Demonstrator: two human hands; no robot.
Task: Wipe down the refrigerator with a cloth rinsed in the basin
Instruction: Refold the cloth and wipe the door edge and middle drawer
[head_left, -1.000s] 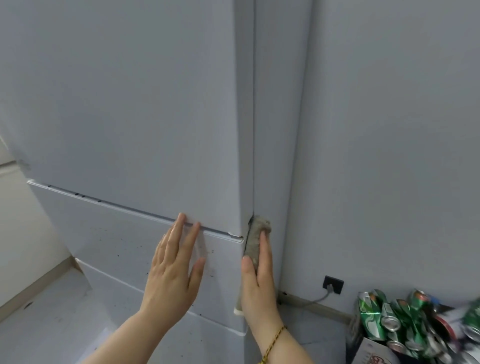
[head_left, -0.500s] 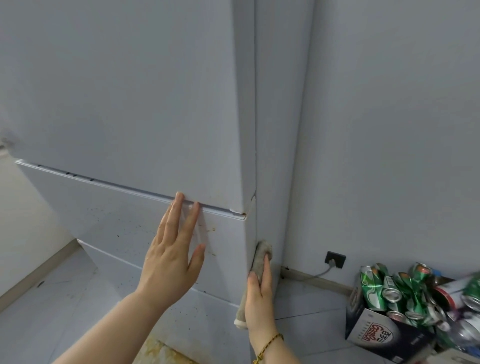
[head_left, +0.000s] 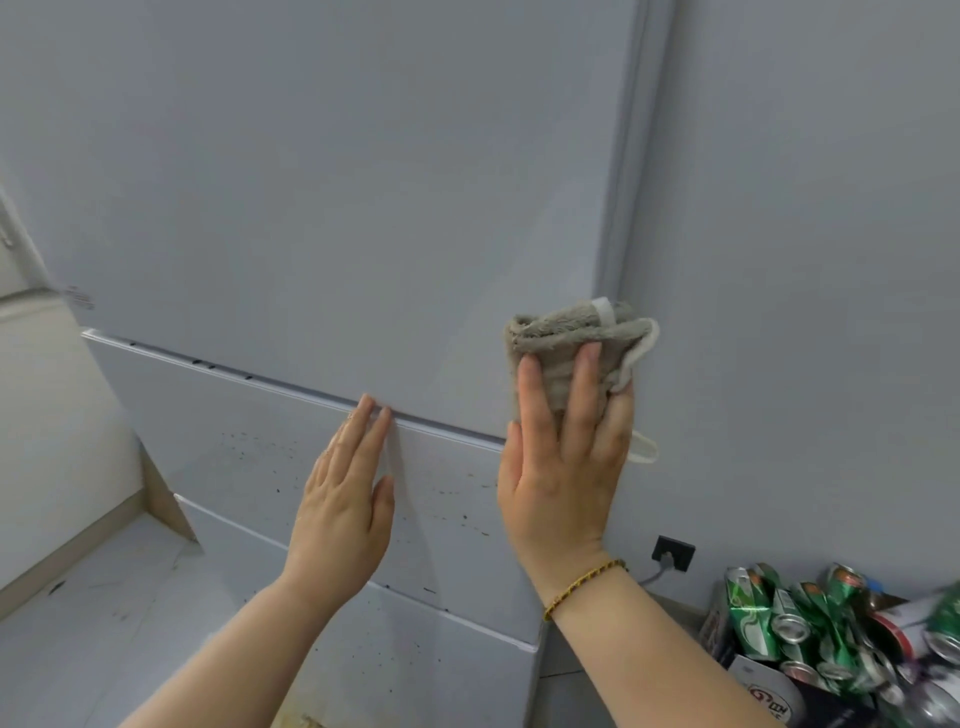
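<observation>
On my feed the refrigerator fills most of the view, pale grey, with its upper door above a drawer front that is dotted with small dark specks. The cloth, a folded grey terry piece with a white edge and a white loop, sits just to 3 o'clock of the view's centre, at the right edge of the upper door, directly above the seam between door and drawer.

My right hand covers the cloth's lower half. Its fingers are straight and slightly spread, laid flat over the fabric and pressing it toward the door; nothing curls round it that I can see, though the little finger is partly hidden by a fold. The thumb lies alongside at 9 o'clock of the palm. A gold beaded bracelet circles that wrist.

My left hand is at 7 o'clock of centre, flat on the drawer front with fingers straight and close together, the tips touching the seam under the upper door. It holds nothing.

At 4 o'clock from the right hand a dark wall socket with a grey plug sits low on the wall. In the view's 5 o'clock corner, crushed green cans are heaped in a box. Pale floor shows at 8 o'clock.
</observation>
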